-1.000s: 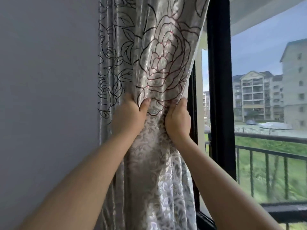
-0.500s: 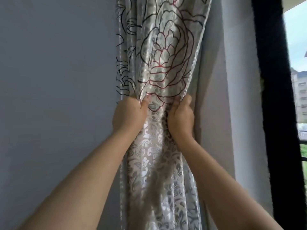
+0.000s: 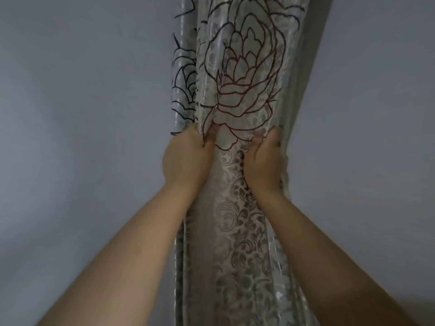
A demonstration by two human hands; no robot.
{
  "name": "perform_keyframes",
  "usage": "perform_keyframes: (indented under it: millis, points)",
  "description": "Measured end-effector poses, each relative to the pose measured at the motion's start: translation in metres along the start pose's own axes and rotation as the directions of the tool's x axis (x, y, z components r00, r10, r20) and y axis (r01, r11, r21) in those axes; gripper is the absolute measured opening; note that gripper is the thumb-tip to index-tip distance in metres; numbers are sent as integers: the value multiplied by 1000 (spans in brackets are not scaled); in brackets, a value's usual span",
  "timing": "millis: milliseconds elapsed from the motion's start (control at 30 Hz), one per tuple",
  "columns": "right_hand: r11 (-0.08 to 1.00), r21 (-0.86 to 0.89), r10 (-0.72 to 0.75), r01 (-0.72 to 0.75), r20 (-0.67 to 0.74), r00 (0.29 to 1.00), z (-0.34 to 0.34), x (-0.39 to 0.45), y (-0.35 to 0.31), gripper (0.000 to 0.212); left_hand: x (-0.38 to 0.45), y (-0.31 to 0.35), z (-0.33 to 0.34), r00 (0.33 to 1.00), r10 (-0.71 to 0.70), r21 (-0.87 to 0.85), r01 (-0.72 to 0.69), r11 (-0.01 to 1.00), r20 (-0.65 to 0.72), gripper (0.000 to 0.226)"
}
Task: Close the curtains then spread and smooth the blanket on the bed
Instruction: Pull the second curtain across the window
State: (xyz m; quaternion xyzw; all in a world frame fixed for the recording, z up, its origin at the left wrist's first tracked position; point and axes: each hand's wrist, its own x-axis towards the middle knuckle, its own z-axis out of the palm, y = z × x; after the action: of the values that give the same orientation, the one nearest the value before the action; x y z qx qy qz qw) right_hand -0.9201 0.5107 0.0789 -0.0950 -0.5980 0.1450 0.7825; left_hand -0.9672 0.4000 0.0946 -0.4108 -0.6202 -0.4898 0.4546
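A silvery curtain (image 3: 240, 74) with a large outlined rose hangs bunched into a narrow column down the middle of the view. My left hand (image 3: 186, 161) grips its folds on the left side at mid height. A little to the right, at the same height, my right hand (image 3: 263, 163) grips the curtain's right edge. Both forearms reach up from the bottom of the frame. The bed and blanket are out of view.
Plain grey wall (image 3: 82, 137) fills the view on the left of the curtain, and more of the wall (image 3: 376, 137) shows on the right. The window and balcony are out of frame.
The view has swung left: the window, black frame and buildings outside have left the frame. Both hands keep their grip on the curtain, which now sits in the middle.
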Motion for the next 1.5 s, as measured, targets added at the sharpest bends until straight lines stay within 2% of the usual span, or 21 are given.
perform_keyframes:
  millis: [100, 167, 300, 367, 433, 533, 633, 700, 767, 833, 900, 1000, 1133, 1267, 1400, 1500]
  points:
    - [1000, -22, 1, -1, 0, 1000, 48, -8, 26, 24, 11, -43, 28, 1000, 25, 67, -25, 997, 4, 39]
    - [998, -55, 19, -18, 19, 1000, 77, -18, 43, 23, 15, -73, 44, 999, 18, 171, -24, 985, 38, 42]
    - [988, -155, 27, -12, 94, 995, 133, -42, 67, 26, 23, -124, 70, 993, -51, 404, 5, 915, 105, 32]
    - [970, -243, 22, -7, 59, 998, 147, -48, 74, 30, 22, -133, 79, 991, -13, 497, -56, 866, 134, 25]
    - [965, -262, 3, 10, 47, 999, 149, -50, 77, 34, 19, -135, 83, 989, 23, 508, -97, 856, 149, 22]
    - [974, -226, 4, 16, 87, 996, 137, -47, 77, 28, 19, -132, 78, 989, 53, 416, -106, 903, 137, 24]
    - [977, -207, 79, -43, 169, 982, 124, -47, 74, 19, 18, -130, 68, 988, 37, 270, -78, 960, 153, 33]
    - [975, -218, 113, -53, 273, 955, 107, -40, 67, 24, 15, -121, 59, 987, -7, 157, -18, 987, 161, 34]
    - [979, -196, 116, -54, 321, 940, 87, -23, 54, 44, 20, -108, 48, 994, -68, -3, 68, 998, 89, 38]
    - [991, -107, 100, -74, 259, 961, 71, 3, 38, 50, 33, -93, 37, 992, -125, -202, 117, 972, -23, 47]
    - [995, -65, 90, -82, 125, 988, 59, 34, 20, 39, 53, -78, 32, 992, -84, -292, 53, 955, -92, 54]
    - [993, -66, 98, -97, 7, 995, 50, 67, 5, 32, 76, -60, 29, 988, 55, -154, -78, 985, -145, 57]
    - [983, -162, 85, -86, -13, 996, 58, 68, 8, 39, 86, -59, 32, 978, 172, 71, -164, 984, -121, 56]
    - [975, -214, 60, -61, -13, 998, 96, 54, 12, 40, 91, -85, 30, 976, 195, 135, -181, 974, -96, 50]
    - [980, -180, 89, -79, 46, 995, 153, 40, 10, 37, 105, -119, 20, 961, 242, 265, -202, 943, -131, 47]
    - [989, -125, 76, -72, 22, 997, 178, 34, 6, 36, 111, -135, 15, 969, 212, 311, -163, 936, -129, 47]
